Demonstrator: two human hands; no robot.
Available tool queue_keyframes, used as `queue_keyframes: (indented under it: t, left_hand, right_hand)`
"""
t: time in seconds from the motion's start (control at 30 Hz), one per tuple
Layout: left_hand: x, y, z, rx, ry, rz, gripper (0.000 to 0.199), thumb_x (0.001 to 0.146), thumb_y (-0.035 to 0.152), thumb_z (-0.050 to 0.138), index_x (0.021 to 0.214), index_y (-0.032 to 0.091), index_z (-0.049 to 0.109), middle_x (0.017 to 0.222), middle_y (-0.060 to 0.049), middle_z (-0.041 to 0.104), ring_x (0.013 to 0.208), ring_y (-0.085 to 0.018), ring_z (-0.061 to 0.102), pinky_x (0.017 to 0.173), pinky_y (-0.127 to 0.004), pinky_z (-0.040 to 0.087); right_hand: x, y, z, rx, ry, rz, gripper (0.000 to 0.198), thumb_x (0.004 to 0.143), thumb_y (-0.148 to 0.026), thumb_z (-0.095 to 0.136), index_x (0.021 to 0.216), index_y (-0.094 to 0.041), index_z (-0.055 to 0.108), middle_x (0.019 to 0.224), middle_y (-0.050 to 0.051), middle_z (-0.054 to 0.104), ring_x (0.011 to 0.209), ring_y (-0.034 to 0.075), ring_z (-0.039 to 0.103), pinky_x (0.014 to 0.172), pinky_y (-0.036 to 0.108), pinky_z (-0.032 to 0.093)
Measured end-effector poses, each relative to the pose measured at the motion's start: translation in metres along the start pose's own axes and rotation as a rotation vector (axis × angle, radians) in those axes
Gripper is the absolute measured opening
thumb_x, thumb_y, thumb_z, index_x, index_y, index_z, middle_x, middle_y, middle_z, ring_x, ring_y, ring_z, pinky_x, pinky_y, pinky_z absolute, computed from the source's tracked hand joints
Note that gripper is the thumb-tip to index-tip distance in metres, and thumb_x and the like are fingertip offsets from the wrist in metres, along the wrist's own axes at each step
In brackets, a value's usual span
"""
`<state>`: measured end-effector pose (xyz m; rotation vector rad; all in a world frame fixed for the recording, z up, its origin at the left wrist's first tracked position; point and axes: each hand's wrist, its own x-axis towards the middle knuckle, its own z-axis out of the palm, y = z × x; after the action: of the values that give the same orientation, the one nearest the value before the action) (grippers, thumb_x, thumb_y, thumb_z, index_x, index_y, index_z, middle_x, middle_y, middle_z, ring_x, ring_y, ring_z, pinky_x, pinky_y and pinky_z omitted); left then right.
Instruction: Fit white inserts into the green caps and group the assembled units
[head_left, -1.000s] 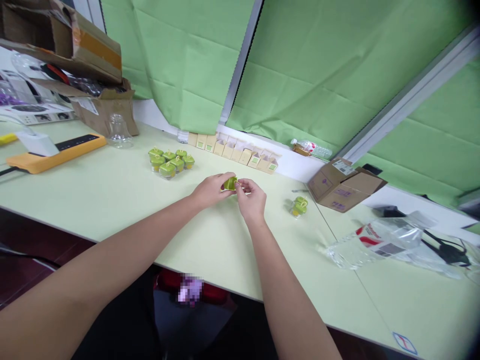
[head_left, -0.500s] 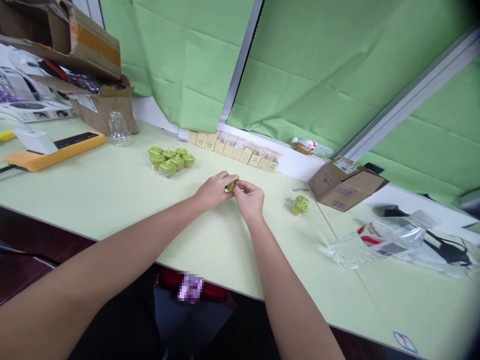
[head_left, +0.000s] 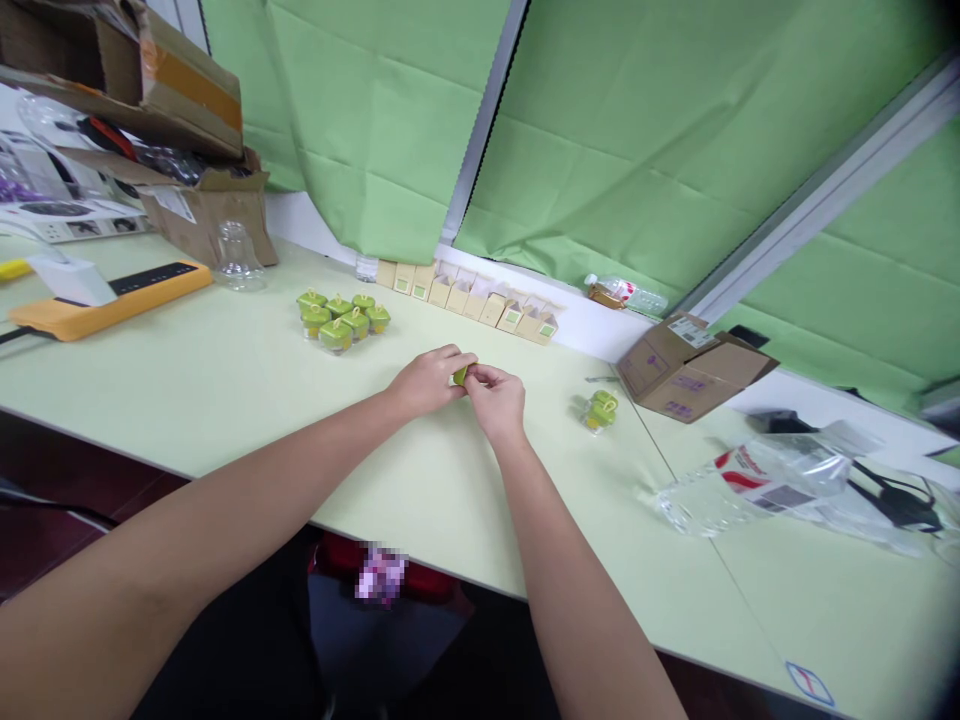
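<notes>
Above the table, my left hand [head_left: 427, 382] is closed around a small green-lidded container [head_left: 460, 375], its fingers covering most of it. My right hand [head_left: 498, 402] meets it from the other side, thumb and fingertips pinched at the edge of the green part; what exactly they grip there is hidden. A cluster of several similar green-lidded containers [head_left: 335, 334], clear below with yellow inside and loops on top, stands to the left. Another small group of these containers [head_left: 601, 409] stands to the right of my hands.
Small cardboard cartons [head_left: 472, 299] line the wall behind. An orange power strip [head_left: 135, 300] and a clear glass jar [head_left: 238, 258] lie left, near stacked cardboard boxes [head_left: 202, 210]. At right are an open carton [head_left: 686, 372] and a clear plastic bottle [head_left: 750, 480]; another bottle [head_left: 626, 293] rests on the ledge.
My right hand has shifted very slightly at the green-lidded container. Both hands stay in nearly the same place, and the things on the table have not moved.
</notes>
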<state>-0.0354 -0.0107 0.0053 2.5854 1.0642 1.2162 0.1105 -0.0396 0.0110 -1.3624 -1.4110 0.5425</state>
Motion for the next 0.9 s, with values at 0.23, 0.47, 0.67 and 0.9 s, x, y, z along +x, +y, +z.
queue_keyframes:
  t: [0.23,0.47,0.67,0.9]
  left_hand:
    - [0.0,0.0,0.0,-0.007,0.022,0.032,0.036,0.078,0.011,0.058,0.111,0.023,0.063,0.104,-0.004,0.063,0.094,-0.018,0.062,0.084,-0.028,0.049]
    - [0.002,-0.001,-0.002,-0.025,0.038,-0.01,0.034,0.08,0.016,0.062,0.113,0.023,0.063,0.102,-0.004,0.063,0.086,-0.016,0.061,0.079,-0.027,0.048]
    - [0.002,0.0,-0.007,-0.033,0.058,-0.034,0.029,0.082,0.021,0.062,0.111,0.023,0.065,0.097,-0.004,0.063,0.083,-0.016,0.06,0.075,-0.026,0.047]
    - [0.002,-0.002,-0.007,-0.028,0.045,-0.009,0.029,0.081,0.022,0.064,0.11,0.023,0.065,0.101,-0.004,0.065,0.086,-0.017,0.062,0.078,-0.026,0.047]
  right_hand:
    - [-0.003,-0.002,0.001,-0.063,0.02,-0.014,0.02,0.073,-0.032,0.06,0.082,-0.024,0.077,0.081,-0.002,0.075,0.06,0.016,0.06,0.063,0.029,0.049]
    - [-0.004,-0.007,0.0,-0.068,-0.018,-0.053,0.026,0.081,-0.038,0.057,0.092,-0.026,0.078,0.085,-0.002,0.075,0.052,0.013,0.051,0.059,0.029,0.047]
    - [0.003,0.002,0.002,0.139,-0.028,-0.007,0.027,0.077,-0.039,0.066,0.094,-0.02,0.074,0.089,0.005,0.075,0.071,0.017,0.066,0.066,0.03,0.054]
    - [0.005,0.008,0.004,0.216,-0.053,0.009,0.023,0.074,-0.038,0.07,0.089,-0.021,0.076,0.086,0.004,0.075,0.072,0.018,0.066,0.065,0.03,0.054]
